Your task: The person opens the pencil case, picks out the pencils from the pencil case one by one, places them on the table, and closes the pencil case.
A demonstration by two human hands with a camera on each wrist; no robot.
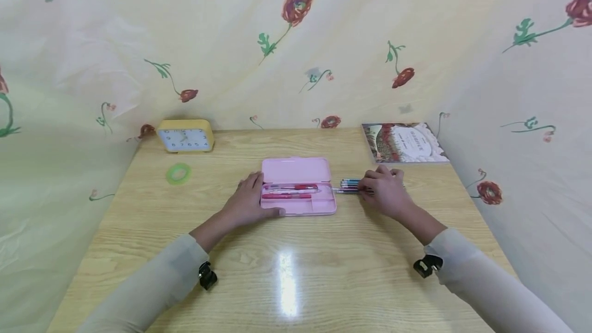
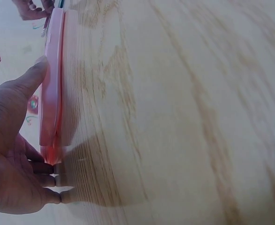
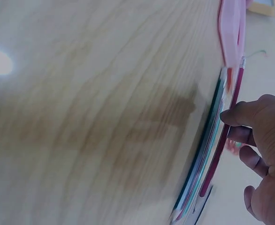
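Note:
A pink pencil case (image 1: 296, 171) lies on the table with its lid folded back. Inside its long compartment are several pens, among them a red pen (image 1: 287, 196). My left hand (image 1: 245, 202) holds the case at its left end, thumb along the near edge and fingers at the left side. To the right of the case, my right hand (image 1: 386, 191) pinches a dark red pencil (image 3: 216, 159) between thumb and forefinger. That pencil's metal-capped end points towards the case. Several other pencils (image 3: 203, 145) lie side by side on the table beneath it.
A yellow clock (image 1: 186, 135) stands at the back left, with a roll of green tape (image 1: 178, 173) in front of it. A flat booklet (image 1: 404, 143) lies at the back right. Flower-patterned cloth (image 1: 231, 40) hangs behind the wooden table (image 1: 231, 281).

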